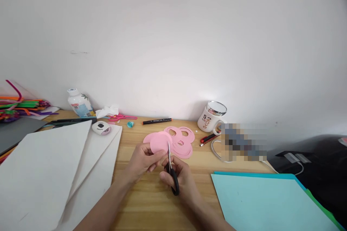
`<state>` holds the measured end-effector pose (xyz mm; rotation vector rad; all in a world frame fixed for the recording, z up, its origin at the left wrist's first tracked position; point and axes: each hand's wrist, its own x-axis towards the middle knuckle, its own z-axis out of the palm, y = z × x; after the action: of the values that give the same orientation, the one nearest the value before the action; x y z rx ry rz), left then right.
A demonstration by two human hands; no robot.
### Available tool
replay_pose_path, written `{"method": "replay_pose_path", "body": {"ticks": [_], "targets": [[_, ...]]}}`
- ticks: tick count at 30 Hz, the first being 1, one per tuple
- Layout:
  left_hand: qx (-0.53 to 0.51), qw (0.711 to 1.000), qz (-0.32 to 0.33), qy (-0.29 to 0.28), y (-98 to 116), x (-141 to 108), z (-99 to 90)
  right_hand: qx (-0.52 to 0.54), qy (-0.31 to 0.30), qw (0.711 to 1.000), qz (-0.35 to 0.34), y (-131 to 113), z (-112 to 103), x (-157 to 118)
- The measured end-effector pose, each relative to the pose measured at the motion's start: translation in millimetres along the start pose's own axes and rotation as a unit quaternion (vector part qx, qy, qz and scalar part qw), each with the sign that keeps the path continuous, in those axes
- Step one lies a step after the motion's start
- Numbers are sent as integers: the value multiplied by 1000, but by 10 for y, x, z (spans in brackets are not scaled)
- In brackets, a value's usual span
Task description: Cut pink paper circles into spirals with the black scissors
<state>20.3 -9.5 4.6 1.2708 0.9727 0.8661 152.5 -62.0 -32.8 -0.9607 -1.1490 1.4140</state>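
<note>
While the left hand pinches the pink disc and the right grips the scissors by their handles, blades at the disc's edge, pink scraps lie just behind the disc; closing blades could nick the disc if it slips, or fingers too near.

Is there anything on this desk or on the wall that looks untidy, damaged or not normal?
Small things only: a scuff mark on the wall above the white bottle, marring its plain surface, and a crumpled white tissue by the pink scissors, which looks like litter. Nothing appears spilled.
</note>
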Motion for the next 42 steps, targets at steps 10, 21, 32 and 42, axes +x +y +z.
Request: {"method": "replay_pose_path", "body": {"ticks": [10,21,32,42], "targets": [[36,999,6,-14,32,-22,6,-4,-8,1000,-30,-149,0,0],[30,999,14,-19,91,-52,6,7,-6,999,-36,-133,-11,1],[44,998,25,-22,15,-17,-53,-4,-8,1000,-19,-69,-43,4],[40,999,23,-21,42,-14,-55,-15,4,1000,-11,-118,-25,3]]}}
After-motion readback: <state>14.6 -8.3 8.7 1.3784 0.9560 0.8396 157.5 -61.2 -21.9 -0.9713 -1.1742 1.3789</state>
